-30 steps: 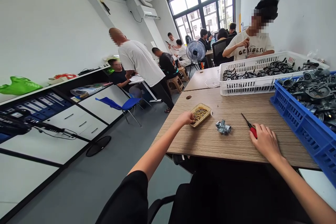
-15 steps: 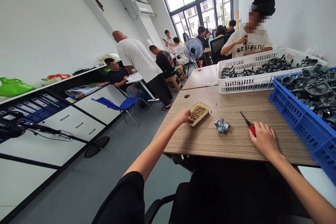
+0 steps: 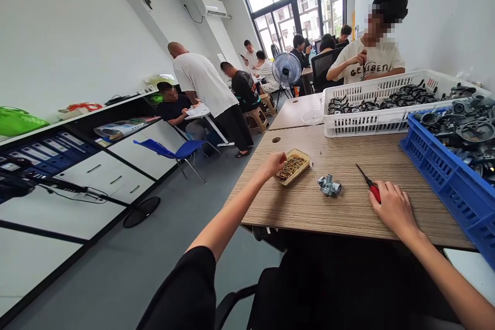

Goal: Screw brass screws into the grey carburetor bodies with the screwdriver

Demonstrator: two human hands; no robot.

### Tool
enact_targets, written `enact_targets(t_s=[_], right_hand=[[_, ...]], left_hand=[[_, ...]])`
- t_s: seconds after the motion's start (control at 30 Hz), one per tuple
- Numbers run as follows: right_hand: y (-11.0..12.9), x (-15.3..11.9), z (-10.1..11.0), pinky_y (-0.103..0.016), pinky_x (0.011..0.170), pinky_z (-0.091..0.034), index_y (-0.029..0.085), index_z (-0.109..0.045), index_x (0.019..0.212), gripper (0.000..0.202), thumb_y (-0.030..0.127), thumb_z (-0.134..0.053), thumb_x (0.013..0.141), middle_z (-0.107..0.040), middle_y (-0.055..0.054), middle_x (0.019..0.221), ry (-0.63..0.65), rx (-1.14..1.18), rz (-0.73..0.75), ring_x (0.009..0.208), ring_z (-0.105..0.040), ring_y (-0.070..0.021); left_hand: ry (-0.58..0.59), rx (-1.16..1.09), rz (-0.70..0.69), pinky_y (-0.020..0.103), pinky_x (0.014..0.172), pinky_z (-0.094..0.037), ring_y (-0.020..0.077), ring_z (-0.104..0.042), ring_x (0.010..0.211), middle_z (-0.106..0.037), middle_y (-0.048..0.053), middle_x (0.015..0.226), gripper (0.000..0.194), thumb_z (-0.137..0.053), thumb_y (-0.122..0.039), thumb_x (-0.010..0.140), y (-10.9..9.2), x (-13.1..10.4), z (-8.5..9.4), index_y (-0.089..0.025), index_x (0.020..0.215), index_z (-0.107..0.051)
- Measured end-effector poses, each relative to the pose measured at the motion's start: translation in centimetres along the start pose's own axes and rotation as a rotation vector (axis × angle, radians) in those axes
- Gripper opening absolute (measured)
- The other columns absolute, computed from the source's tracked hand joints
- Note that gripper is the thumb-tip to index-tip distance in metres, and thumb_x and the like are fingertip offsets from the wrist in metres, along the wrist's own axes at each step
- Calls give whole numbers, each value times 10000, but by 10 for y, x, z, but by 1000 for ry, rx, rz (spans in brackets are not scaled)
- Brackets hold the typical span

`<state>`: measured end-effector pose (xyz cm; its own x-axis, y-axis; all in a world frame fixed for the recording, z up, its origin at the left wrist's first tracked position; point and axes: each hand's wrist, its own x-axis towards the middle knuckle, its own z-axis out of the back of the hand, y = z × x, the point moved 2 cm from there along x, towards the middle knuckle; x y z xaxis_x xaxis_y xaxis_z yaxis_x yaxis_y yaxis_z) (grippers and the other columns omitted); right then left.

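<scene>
My left hand is at the left rim of a small tray filled with brass-coloured screws. Its fingers are drawn together over the screws, and whatever is between them is too small to make out. On the tabletop, to the right of the tray, lies a silver carburetor, touched by neither hand. My right hand rests on the table, closed round the red handle of a screwdriver. The dark shaft points away from me to the upper left.
A blue crate of metal carburetor parts stands at the right edge. Behind the table's middle is a white basket with more dark parts. A co-worker sits beyond it. A blue chair stands on the floor at left.
My left hand has lifted slightly from the screws toward the tray's upper left rim. My right hand stays on the screwdriver. The whole view has shifted slightly.
</scene>
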<state>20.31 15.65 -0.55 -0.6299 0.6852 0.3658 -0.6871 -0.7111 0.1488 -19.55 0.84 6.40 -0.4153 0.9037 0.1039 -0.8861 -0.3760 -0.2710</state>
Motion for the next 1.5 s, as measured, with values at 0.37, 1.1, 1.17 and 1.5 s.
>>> enact_targets(t_s=[0.37,1.1,1.17,1.5], right_hand=[[0,1,2,-418,829,-425,154,-609,1189,329,359,-419,1016,-685,-133,1058,19,-11,-6,997,-613,-299],[1,2,1,-399,801,-421,174,-604,1177,294,349,-438,1009,-695,-129,1077,-7,-27,14,983,-624,-291],[1,2,2,-402,808,-422,173,-603,1182,294,343,-434,1011,-696,-131,1090,-3,-22,13,989,-623,-291],[1,1,1,-398,810,-415,184,-602,1174,288,350,-435,1009,-700,-128,1077,-11,-1,16,992,-620,-284]], left_hand=[[25,-132,-38,261,748,-489,186,-666,832,-747,64,922,163,-554,-117,867,-39,-3,-2,-151,921,-703],[-105,-231,-28,263,738,-492,166,-640,793,-729,65,899,146,-576,-79,854,-36,43,-33,-149,932,-678],[-110,-233,-34,257,736,-488,164,-640,794,-730,63,896,154,-571,-70,858,-35,44,-36,-153,934,-676],[-103,-218,-45,263,763,-495,171,-645,821,-734,50,899,151,-586,-54,839,-37,41,-40,-173,888,-664]])
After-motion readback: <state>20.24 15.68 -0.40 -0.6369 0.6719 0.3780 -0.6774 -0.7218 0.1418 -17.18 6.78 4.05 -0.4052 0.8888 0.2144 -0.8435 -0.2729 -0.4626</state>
